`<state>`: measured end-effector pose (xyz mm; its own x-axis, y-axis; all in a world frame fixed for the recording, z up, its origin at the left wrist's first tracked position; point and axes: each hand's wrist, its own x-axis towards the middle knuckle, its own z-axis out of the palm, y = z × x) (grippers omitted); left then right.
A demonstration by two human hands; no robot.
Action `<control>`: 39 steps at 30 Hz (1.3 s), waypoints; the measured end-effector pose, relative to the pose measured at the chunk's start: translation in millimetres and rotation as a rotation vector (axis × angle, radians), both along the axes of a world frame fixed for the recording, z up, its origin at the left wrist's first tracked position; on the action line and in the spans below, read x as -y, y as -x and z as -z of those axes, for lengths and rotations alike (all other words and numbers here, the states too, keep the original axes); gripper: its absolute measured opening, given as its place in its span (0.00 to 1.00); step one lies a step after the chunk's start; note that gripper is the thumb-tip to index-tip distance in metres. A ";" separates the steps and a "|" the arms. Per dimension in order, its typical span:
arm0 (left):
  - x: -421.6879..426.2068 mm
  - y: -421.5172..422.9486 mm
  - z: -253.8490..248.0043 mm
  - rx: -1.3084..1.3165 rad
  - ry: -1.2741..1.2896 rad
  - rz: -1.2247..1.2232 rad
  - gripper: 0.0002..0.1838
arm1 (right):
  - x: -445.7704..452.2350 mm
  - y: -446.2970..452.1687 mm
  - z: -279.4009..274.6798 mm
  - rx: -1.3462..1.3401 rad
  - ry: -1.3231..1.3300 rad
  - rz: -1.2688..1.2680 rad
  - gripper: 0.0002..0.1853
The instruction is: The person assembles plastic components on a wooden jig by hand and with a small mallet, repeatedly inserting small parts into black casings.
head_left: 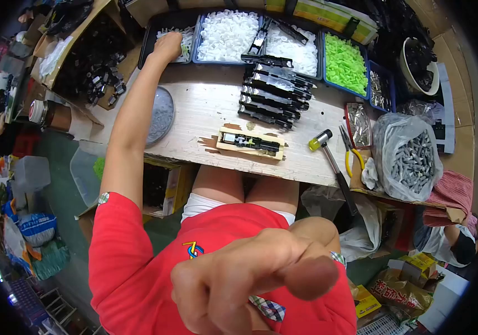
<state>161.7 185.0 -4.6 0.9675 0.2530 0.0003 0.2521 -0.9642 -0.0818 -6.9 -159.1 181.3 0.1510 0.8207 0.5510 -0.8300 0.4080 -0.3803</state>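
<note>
My left hand (pixel 170 46) reaches into a black bin (pixel 145 47) of small parts at the far left of the bench. Its fingers look curled downward; what they hold, if anything, is hidden. Close to the camera, my right hand (pixel 244 273) is raised in front of my red shirt. One fingertip points toward the lens and the other fingers are bent apart, with nothing visible in them. On the bench before me, a cream wooden fixture (pixel 230 146) holds a black mechanism (pixel 250 140) with a light green piece in it. Several similar black assemblies (pixel 272 92) lie stacked behind it.
Bins of white parts (pixel 228 36) and green parts (pixel 344 64) line the back. A hammer (pixel 334 162), pliers (pixel 352 148) and a bag of grey parts (pixel 412 162) lie to the right. A round dish (pixel 161 114) sits under my left forearm.
</note>
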 end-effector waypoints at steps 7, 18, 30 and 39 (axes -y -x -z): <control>7.8 8.3 -3.2 -0.001 -0.073 -0.018 0.10 | 2.9 32.1 -8.4 -0.329 -0.156 -0.061 0.31; 16.9 -4.2 -23.8 0.605 0.934 0.041 0.05 | 28.5 6.2 53.6 -0.275 0.024 0.114 0.28; -21.2 20.5 -31.1 0.403 0.727 -0.083 0.08 | 147.6 -72.1 100.1 1.041 1.390 1.485 0.08; -5.7 30.9 -7.1 0.122 0.300 -0.260 0.15 | 322.5 -166.4 121.7 1.710 2.533 1.438 0.16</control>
